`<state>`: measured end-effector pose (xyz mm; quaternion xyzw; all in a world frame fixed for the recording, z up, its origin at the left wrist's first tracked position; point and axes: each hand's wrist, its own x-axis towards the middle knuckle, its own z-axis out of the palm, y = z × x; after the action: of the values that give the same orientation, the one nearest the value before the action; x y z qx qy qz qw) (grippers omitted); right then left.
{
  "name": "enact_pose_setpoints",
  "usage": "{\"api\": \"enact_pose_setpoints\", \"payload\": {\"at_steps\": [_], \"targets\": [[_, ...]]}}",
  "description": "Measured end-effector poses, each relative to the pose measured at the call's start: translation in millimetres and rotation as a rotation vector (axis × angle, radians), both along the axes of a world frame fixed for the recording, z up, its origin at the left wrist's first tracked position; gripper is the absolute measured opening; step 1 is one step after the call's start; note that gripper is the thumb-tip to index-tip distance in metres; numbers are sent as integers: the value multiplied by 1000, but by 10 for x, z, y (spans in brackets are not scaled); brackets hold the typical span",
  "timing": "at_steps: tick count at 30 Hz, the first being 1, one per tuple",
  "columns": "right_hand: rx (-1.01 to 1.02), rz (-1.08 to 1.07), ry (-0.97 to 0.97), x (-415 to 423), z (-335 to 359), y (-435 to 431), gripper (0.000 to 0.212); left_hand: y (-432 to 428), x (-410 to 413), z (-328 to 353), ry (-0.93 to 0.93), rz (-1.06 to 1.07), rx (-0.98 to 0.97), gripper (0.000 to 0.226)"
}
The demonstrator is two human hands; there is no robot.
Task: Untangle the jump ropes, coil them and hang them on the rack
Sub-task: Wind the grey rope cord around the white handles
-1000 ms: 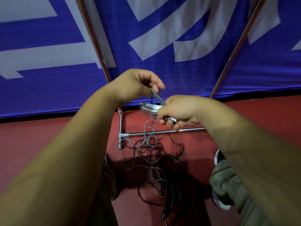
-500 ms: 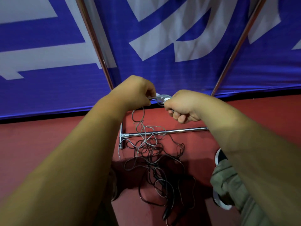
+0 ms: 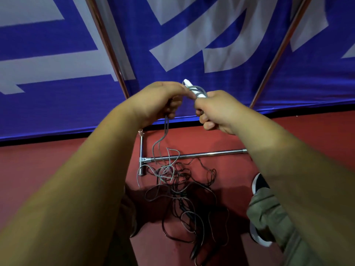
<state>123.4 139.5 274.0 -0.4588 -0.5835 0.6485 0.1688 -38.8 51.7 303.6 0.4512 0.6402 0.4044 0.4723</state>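
the right hand [image 3: 217, 110] squeezes the white handle [image 3: 194, 89], the left hand [image 3: 163, 102] pinches the grey rope [image 3: 165, 131] hanging straight down to the tangle [image 3: 182, 189] below both.

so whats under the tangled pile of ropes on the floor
The tangled ropes lie on the red floor, their upper edge crossing the metal rack bar. Whatever sits beneath the dense dark middle is covered.

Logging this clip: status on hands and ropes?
Both hands shut on grey rope, left hand, right hand. Grey strands trail into floor tangle. Dark ropes still knotted there; nothing hung.
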Motion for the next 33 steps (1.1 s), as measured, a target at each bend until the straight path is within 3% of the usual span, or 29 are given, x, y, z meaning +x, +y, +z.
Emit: {"api": "enact_pose_setpoints", "payload": {"at_steps": [4,10,12,15,19,22,24,27,33], "targets": [[-25,8,62,10,-3,54,36,-50,-60,24,100,-32,56,30],[-32,62,118,52,47,80,10,-64,-140,-38,666,-51,-28,13],[-58,55,160,28,78,35,21,-44,-65,-46,762,29,-29,16],[-140,-87,244,-7,117,65,54,-15,65,-54,539,176,-61,30],[-190,-170,320,-39,99,105,51,33,134,-45,-42,148,48,35],[-209,-164,348,-53,103,104,48,37,72,4,-309,82,180,31],[-217,-142,346,-42,117,106,50,28,46,42,-430,25,196,47],[-223,-141,367,-27,133,125,53,4,39,41,-415,-36,224,51],[-139,-180,345,47,192,162,22,-105,-64,-20,105,-237,51,30]]}}
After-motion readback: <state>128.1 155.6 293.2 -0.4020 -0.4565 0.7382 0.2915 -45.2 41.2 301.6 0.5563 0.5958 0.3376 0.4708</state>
